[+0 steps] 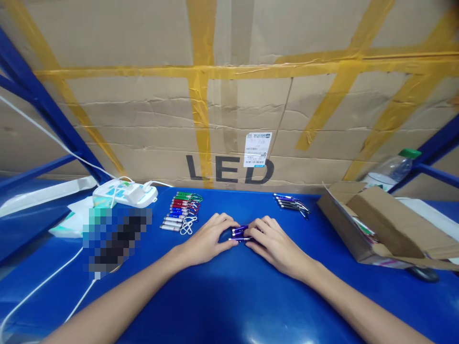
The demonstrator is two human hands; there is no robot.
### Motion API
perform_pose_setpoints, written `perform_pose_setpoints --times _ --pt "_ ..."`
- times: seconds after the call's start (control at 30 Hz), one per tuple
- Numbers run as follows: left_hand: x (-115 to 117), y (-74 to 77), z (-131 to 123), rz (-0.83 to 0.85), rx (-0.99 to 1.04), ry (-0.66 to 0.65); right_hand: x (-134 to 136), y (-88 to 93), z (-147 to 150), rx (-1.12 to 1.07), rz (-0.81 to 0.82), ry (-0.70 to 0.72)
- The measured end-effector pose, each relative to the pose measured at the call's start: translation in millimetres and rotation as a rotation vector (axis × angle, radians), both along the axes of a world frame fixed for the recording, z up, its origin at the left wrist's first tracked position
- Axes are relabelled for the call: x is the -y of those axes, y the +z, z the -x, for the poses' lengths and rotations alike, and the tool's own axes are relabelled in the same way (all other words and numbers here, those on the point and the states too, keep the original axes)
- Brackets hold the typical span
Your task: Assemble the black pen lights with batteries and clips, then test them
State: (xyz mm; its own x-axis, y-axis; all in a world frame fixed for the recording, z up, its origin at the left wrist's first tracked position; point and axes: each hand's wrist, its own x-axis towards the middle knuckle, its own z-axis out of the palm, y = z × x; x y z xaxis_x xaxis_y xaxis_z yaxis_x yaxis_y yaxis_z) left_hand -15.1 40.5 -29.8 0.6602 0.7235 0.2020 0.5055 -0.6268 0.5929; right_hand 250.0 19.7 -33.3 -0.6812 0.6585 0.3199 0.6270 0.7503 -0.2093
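Note:
A few purple keychain flashlights (239,229) lie side by side on the blue tabletop (215,306), between my hands. My left hand (210,239) has its thumb and fingertips closed on their left ends. My right hand (274,246) grips the other ends, its curled fingers hiding the clips. To the left, a neat column of keychain flashlights (179,210) in green, red, blue and silver lies with carabiner clips pointing right. Farther back on the right is a smaller group of blue and black keychain flashlights (289,203).
A large taped LED carton (154,124) stands along the back. On the left are a white power strip (125,192) with cables, a tissue pack (73,217) and a pixelated dark object (120,241). An opened cardboard box (376,224) and a plastic bottle (389,169) occupy the right.

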Motion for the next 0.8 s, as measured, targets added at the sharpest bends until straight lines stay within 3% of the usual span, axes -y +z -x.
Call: perform_pose_setpoints --times 0.3,0.53,0.8 --pt "0.0 -0.5 1.2 -0.036 -0.011 -0.034 7.3 4.2 5.0 0.011 0.030 0.012" --pt "-0.7 -3.1 -1.7 -0.123 -0.053 0.039 6.8 6.9 3.0 0.026 0.040 -0.030" --pt "1.5 0.8 -1.3 -0.134 -0.083 -0.001 7.8 6.8 2.4 0.030 0.065 -0.028"
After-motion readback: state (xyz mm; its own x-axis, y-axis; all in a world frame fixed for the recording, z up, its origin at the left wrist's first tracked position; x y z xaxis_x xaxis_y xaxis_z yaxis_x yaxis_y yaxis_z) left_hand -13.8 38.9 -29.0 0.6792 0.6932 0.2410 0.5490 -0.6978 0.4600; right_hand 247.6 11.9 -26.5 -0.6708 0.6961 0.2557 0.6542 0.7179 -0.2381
